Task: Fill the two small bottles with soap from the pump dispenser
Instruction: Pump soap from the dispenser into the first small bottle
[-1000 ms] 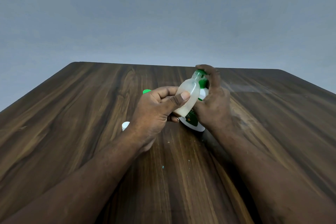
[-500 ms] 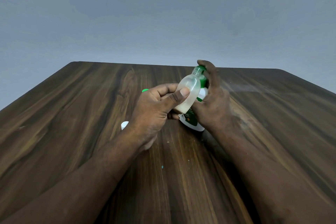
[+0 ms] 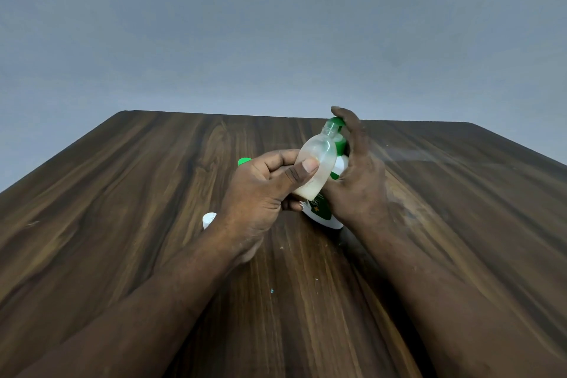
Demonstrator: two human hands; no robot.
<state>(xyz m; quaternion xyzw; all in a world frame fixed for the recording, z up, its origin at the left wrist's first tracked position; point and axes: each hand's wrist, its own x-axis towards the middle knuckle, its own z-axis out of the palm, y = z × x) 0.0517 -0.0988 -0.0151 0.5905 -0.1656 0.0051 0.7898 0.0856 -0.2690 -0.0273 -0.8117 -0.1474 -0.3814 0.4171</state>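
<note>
In the head view the left hand [image 3: 260,193] holds the small bottle [image 3: 316,163] tilted above the worktop [image 3: 153,193], fingers [image 3: 282,159] curled round its lower half and thumb across the front, its mouth up against the spout of the pump dispenser [image 3: 323,215]; the right hand [image 3: 359,181] wraps the dispenser's body, forefinger on the green pump head [image 3: 336,122]. The bottle looks light, thin-walled and squeezable, with a little soap [image 3: 306,192] pooled at its base; probably slippery, so grip it low and gently, clear of the neck.

Small bottle [image 3: 317,159] in left hand [image 3: 257,193], right hand [image 3: 359,181] on pump dispenser [image 3: 322,213]
</note>
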